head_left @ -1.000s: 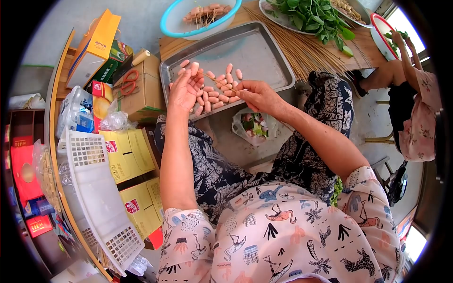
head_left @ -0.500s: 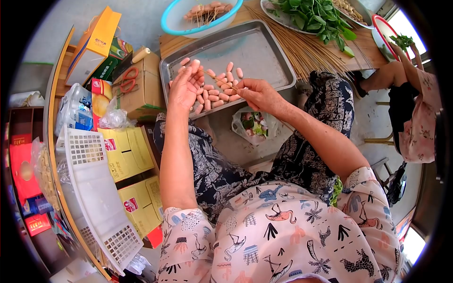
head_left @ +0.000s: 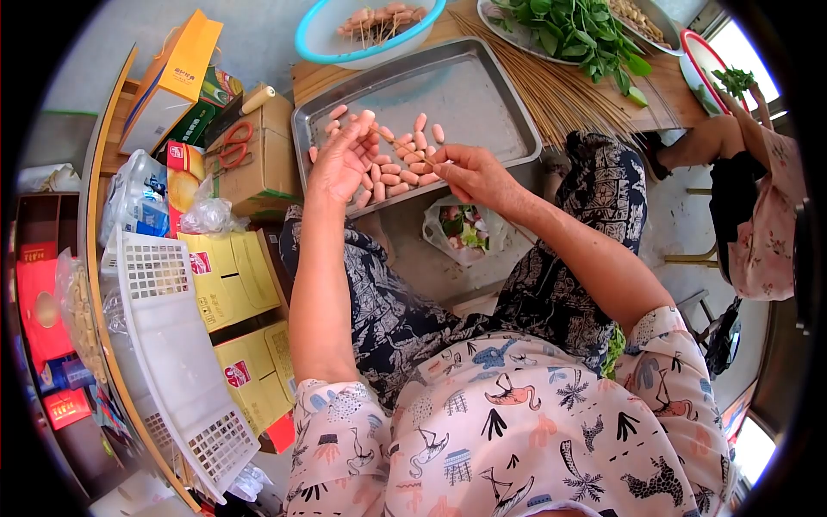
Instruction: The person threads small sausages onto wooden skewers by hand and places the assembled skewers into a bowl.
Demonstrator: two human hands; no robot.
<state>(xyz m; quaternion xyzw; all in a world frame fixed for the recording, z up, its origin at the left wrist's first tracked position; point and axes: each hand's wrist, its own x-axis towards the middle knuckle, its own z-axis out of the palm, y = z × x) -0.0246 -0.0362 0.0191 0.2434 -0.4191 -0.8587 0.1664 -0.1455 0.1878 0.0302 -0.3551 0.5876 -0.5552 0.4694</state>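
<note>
Over the metal tray (head_left: 508, 103), my left hand (head_left: 340, 164) is curled with its palm up. A small pink sausage (head_left: 367, 117) is pinched between its fingertips. My right hand (head_left: 472, 175) is closed on a thin bamboo skewer (head_left: 398, 142), whose front end reaches toward that sausage. Whether the tip has entered the sausage I cannot tell. Below and between the hands, many loose sausages (head_left: 392, 179) lie in the near left part of the tray.
A blue-rimmed basin (head_left: 323, 53) with skewered sausages stands behind the tray. Bamboo skewers (head_left: 551, 95) and leafy greens (head_left: 568, 30) lie to the right. Below the tray is a plastic bag (head_left: 469, 241) of scraps. Scissors (head_left: 234, 145) rest on a carton at left. Another person's hand (head_left: 760, 103) is at far right.
My left fingertips and the sausage have shifted slightly right. My right hand stays in almost the same place. The other person's hands have moved a little around some greens.
</note>
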